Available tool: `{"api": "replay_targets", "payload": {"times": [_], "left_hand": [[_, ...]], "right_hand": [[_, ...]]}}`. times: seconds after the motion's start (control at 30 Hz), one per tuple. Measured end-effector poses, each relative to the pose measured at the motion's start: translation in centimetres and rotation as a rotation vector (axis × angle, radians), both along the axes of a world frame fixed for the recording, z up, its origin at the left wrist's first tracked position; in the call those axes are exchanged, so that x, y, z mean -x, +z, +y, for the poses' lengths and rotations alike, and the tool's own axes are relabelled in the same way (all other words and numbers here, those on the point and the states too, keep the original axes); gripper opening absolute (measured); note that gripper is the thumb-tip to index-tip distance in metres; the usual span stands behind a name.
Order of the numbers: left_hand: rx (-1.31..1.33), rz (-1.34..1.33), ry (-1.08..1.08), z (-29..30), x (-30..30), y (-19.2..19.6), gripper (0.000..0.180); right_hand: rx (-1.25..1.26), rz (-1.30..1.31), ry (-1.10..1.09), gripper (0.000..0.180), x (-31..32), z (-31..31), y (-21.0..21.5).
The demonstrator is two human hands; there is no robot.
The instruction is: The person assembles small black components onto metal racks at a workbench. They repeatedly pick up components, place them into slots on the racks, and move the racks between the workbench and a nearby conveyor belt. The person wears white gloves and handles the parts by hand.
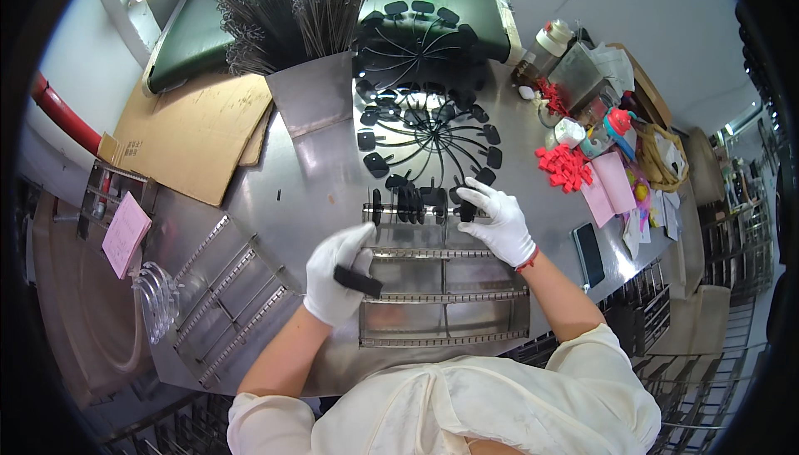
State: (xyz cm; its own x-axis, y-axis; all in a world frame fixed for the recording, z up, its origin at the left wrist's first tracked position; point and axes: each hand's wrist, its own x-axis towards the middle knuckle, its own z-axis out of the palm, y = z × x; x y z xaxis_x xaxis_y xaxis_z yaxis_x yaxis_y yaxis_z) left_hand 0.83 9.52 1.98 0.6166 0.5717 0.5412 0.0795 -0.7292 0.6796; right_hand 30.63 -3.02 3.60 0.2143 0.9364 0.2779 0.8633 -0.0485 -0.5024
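Both my hands wear white gloves. My left hand (334,276) is at the left side of a metal rack with notched rails (445,297), its fingers bent around a flat black piece (358,281). My right hand (497,220) is at the rack's far right, with thumb and fingers closed about another small black piece (468,209). Between the hands, several black pieces (408,204) stand on edge along the far rail. Just beyond lies a round spread of black paddle-shaped pieces on thin curved stems (435,135), with a similar spread (418,54) behind it.
A metal bin (312,93) of hooked wires (291,14) stands at the back left beside cardboard (187,135). A second notched rack (229,297) lies on the left. To the right are red parts (563,167), bottles (553,39), pink paper (607,189) and a phone (588,254).
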Motion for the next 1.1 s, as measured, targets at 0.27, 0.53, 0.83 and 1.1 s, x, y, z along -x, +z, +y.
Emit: {"api": "replay_targets", "payload": {"times": [0.27,0.53,0.83,1.1], "left_hand": [[-0.398,0.322,-0.289,2.5,-6.9,0.3,0.067],[-0.397,0.419,-0.361,2.7,-6.6,0.9,0.065],[-0.391,0.405,-0.454,0.8,-10.3,1.9,0.073],[-0.39,0.289,-0.381,1.4,-10.5,3.4,0.067]], "right_hand": [[0.019,0.09,0.162,0.059,2.0,1.0,-0.4],[-0.037,-0.067,0.109,0.061,1.2,-0.9,-1.0],[0.0,0.252,-0.176,0.071,0.2,-1.5,-0.4],[-0.123,1.06,-0.001,0.075,-1.2,-2.4,-2.9]]}}
